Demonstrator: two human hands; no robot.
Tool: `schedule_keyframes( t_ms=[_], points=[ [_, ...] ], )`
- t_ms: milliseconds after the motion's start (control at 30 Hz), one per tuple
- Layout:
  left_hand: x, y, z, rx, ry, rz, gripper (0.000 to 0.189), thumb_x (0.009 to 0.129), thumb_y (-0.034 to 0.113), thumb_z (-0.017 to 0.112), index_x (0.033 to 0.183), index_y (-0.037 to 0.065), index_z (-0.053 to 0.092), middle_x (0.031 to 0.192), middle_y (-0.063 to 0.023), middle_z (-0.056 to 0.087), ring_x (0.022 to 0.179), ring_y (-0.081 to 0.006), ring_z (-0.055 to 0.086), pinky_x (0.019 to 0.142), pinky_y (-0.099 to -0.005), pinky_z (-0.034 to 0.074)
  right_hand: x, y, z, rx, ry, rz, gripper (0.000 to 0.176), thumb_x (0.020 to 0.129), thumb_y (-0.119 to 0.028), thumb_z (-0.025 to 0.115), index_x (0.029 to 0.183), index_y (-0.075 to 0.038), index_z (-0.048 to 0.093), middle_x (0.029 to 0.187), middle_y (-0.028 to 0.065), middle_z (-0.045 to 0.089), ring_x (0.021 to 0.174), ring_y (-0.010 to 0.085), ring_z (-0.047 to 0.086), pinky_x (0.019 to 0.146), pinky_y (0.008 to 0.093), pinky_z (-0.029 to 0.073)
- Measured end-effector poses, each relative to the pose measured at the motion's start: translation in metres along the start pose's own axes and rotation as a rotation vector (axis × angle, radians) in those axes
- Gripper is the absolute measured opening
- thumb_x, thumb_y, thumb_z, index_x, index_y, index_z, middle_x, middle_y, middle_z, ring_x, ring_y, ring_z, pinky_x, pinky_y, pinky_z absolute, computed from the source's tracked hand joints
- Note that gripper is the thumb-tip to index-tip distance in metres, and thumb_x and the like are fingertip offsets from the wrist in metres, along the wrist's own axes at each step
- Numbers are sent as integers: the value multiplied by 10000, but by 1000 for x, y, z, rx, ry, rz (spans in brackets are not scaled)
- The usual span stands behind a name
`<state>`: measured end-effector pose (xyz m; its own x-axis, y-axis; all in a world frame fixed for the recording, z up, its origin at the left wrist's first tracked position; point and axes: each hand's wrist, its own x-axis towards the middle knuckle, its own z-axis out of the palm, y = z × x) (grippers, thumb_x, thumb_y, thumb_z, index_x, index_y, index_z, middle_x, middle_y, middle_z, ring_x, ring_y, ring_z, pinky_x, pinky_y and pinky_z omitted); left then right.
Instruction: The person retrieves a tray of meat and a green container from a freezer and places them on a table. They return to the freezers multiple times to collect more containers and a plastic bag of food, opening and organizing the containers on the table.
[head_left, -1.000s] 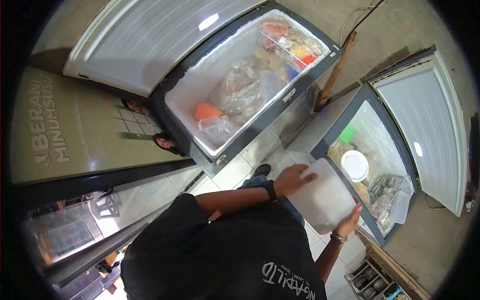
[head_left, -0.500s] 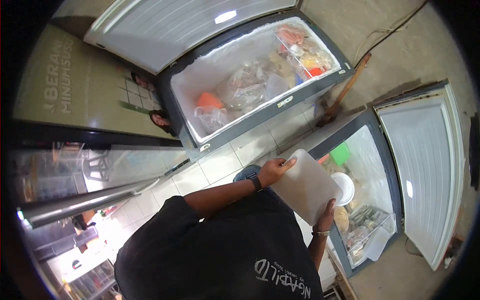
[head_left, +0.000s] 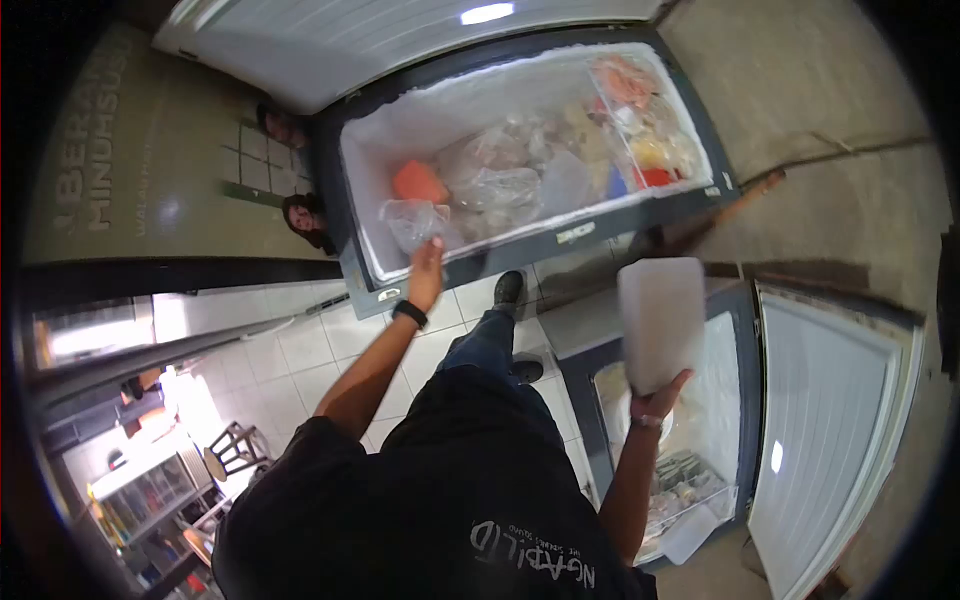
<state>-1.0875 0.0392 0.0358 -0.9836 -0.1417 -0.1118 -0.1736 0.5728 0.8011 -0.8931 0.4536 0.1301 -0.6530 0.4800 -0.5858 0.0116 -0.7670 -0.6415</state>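
The left arm point(head_left: 365, 372) stretches toward the upper left, left hand point(head_left: 427, 268) with fingers extended; the right hand point(head_left: 655, 402), centre right, is raised, gripping.

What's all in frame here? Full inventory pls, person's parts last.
far chest freezer: 1, dark grey, white inside, top centre, lid open
near chest freezer: 1, dark grey, lower right, lid open
white tub: 1, white, held up over near chest freezer
clear bag: 1, clear, in far chest freezer, front left
orange pack: 1, orange, in far chest freezer, left
poster: 1, green with white lettering, left
stool: 1, dark, lower left
left hand: black watch on wrist, at the clear bag
right hand: grips white tub from below
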Motion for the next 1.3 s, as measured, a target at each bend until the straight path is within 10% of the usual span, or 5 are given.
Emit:
schedule_keyframes(
  t_ms=[433,900,967,1167,1300],
  points=[
    [217,-125,-132,780,357,-241,841,857,607,494,1457,87,216,1383,-249,369,1224,-421,430,998,-480,387,381,-65,120,-461,264,-46,774,875,-726,231,1374,-153,376,1295,119,507,1041,335,562,719,448,515],
    [236,-124,-127,691,416,-330,952,762,696,548,1463,144,217,1375,-247,368,1210,-426,446,935,-494,442,328,27,233,-1008,1178,-216,905,847,-655,475,1303,123,402,1290,243,497,1162,385,488,968,478,396],
    [238,-124,-126,676,418,-334,951,756,701,552,1461,150,230,1368,-255,370,1204,-431,450,925,-503,447,341,73,248,-1304,625,-1288,705,859,-439,611,1288,90,429,1301,271,464,1201,347,472,943,421,411],
    [237,-133,-124,742,449,-242,971,733,705,579,1465,173,229,1325,-300,386,1174,-449,463,900,-518,453,414,271,291,-1942,-422,-558,799,769,-392,718,1363,22,380,1362,221,442,1259,360,429,1049,426,341],
    [237,-127,-126,702,406,-278,971,737,676,607,1462,149,232,1304,-294,411,1178,-446,457,917,-502,444,430,365,296,-2284,-1052,-882,747,695,-343,772,1301,-34,463,1270,169,534,1184,351,492,1012,414,382]
  ],
)
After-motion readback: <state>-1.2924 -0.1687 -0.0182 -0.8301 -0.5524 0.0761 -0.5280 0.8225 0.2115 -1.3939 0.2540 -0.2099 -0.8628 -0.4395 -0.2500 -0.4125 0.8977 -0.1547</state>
